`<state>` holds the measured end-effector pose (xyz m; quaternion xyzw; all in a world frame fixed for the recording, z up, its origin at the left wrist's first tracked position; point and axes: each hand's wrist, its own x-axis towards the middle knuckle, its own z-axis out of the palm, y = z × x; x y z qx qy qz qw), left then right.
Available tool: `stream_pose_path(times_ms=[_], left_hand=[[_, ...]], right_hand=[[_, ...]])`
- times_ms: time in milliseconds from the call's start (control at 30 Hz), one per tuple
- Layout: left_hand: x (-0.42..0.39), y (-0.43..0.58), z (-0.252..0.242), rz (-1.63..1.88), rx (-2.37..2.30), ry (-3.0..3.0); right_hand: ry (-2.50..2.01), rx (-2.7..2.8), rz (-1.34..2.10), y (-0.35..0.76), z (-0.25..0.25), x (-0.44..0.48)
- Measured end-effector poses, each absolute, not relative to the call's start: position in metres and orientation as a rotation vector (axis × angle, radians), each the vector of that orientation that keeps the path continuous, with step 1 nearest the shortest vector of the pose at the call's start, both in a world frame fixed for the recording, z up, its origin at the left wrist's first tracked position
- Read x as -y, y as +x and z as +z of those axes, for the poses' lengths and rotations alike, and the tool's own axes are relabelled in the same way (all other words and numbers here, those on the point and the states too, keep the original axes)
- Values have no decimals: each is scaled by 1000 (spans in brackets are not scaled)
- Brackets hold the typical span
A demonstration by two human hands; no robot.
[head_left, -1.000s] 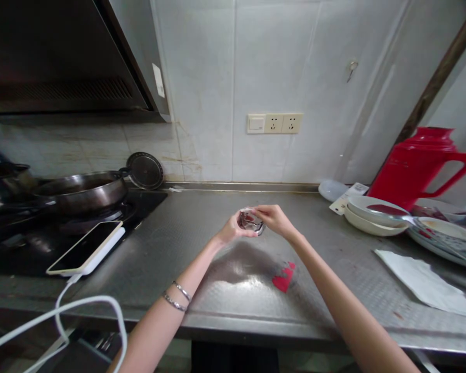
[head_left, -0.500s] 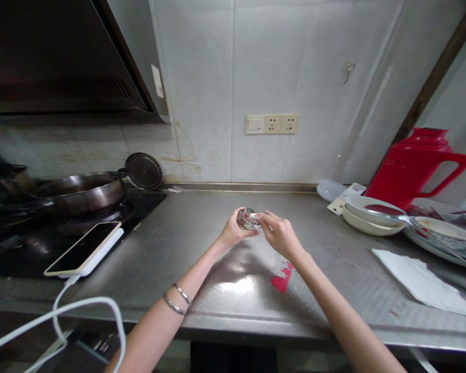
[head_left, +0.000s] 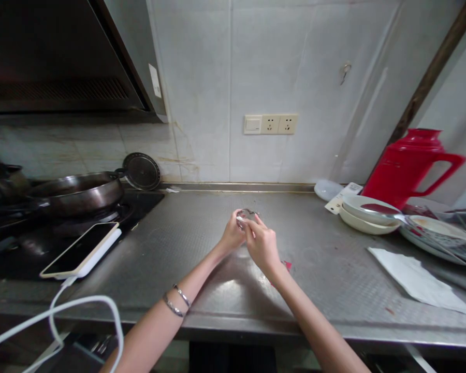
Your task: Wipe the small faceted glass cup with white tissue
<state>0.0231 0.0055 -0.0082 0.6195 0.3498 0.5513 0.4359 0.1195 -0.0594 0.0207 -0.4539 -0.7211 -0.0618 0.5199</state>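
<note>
12 o'clock, over counter (head_left: 196,223) | Your left hand (head_left: 231,234) is clasping dish (head_left: 247,212), right hand (head_left: 263,244) pinching white wad (head_left: 239,220) at it | Likely handling light, stiff, slick; gripping best at 9 o'clock

Here's the bare right hand (head_left: 262,246) swinging leftward, coming around from the right side of the small, round, glassy clear vessel (head_left: 247,213) to its near side! The soft white scrap (head_left: 239,219) in its fingertips is travelling too, now showing by the left of the rim. That hand is covering more of the bare left hand (head_left: 231,232), and the bare right forearm (head_left: 312,321) is sliding over the bright red, jagged-edged flat patch (head_left: 288,265), leaving only slivers showing.
</note>
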Motion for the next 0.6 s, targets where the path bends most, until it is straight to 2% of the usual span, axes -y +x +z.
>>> stream_pose_path(times_ms=[133, 233, 333, 433, 600], left_hand=[[-4, 26, -9, 1336, -756, 1493], [-3, 27, -12, 1315, -668, 1446], [-1, 28, -14, 1301, -647, 1414], [0, 29, -14, 1273, -620, 1415], [-1, 29, -10, 1266, -561, 1476]], right_hand=[[-1097, 1634, -61, 133, 31, 53], [-1150, 1586, -193, 151, 43, 41], [-1303, 1702, -298, 160, 48, 27], [-1462, 1833, -262, 155, 46, 19], [-1386, 1940, -254, 139, 43, 22]])
